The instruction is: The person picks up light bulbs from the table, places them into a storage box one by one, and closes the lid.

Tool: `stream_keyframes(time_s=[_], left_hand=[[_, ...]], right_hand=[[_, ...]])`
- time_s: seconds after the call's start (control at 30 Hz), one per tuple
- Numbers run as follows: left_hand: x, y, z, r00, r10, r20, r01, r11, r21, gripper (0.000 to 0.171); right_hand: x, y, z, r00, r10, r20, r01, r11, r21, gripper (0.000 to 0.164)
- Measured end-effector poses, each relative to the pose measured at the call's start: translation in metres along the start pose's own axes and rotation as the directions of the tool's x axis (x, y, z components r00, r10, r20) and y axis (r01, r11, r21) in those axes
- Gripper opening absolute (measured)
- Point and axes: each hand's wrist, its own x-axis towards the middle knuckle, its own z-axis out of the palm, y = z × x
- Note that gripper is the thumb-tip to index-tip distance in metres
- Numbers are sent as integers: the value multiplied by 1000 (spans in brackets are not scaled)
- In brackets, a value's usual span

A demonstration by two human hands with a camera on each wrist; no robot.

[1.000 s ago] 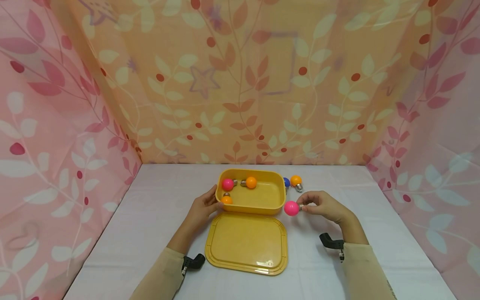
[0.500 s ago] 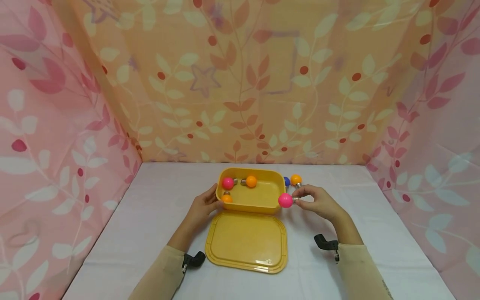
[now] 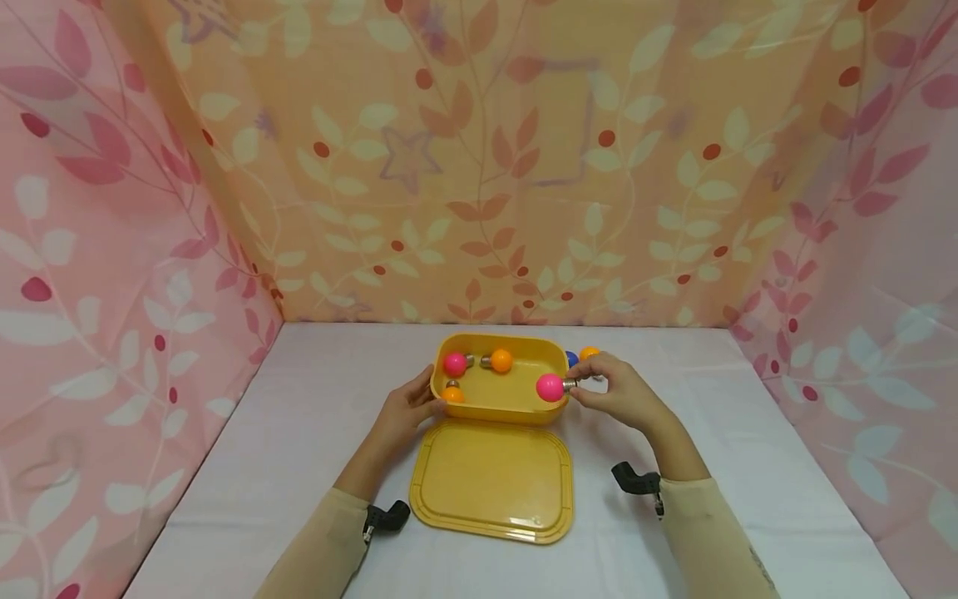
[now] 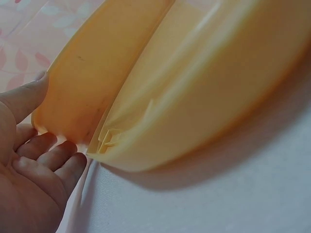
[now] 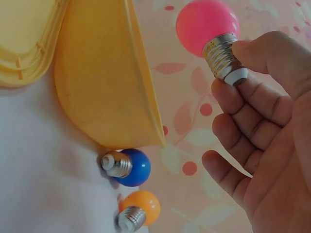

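Pink bulb [image 3: 556, 388] approx. horiz., globe [image 3: 549, 388] L

In the head view we see only part of the blue bulb [image 3: 572, 358] behind the yellow box [image 3: 501, 412], and the right hand [image 3: 619, 391] covers some of the orange bulb [image 3: 590, 353]. The left wrist view crops the left hand [image 4: 34, 172] and box; in the right wrist view we lose a bit of the pink bulb [image 5: 206, 24] and much of the lid [image 5: 24, 60].
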Motion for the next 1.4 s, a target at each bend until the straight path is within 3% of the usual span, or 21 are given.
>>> stream_keyframes(time_s=[0.27, 0.6, 0.93, 1.07, 1.2, 1.4], left_hand=[[1, 5, 2, 1000, -9, -7, 9, 1000, 0, 78], [1, 1, 1, 1000, -18, -6, 18, 1000, -17, 79], [0, 1, 0, 1000, -13, -6, 13, 1000, -1, 78], [-1, 1, 0, 1000, -17, -9, 18, 1000, 14, 78], [-1, 2, 1, 1000, -23, -9, 23, 999, 39, 78], [-1, 3, -1, 1000, -21, -12, 21, 999, 45, 79]], right_hand=[[15, -14, -2, 999, -41, 1, 41, 998, -53, 19], [39, -27, -6, 993, -85, 81, 92, 993, -79, 19], [73, -39, -3, 978, -71, 196, 102, 983, -153, 16], [88, -39, 2, 971, -33, 237, 72, 985, -156, 14], [100, -38, 8, 964, -18, 266, 78, 974, -214, 14], [118, -37, 19, 948, -58, 313, 153, 945, -288, 15]])
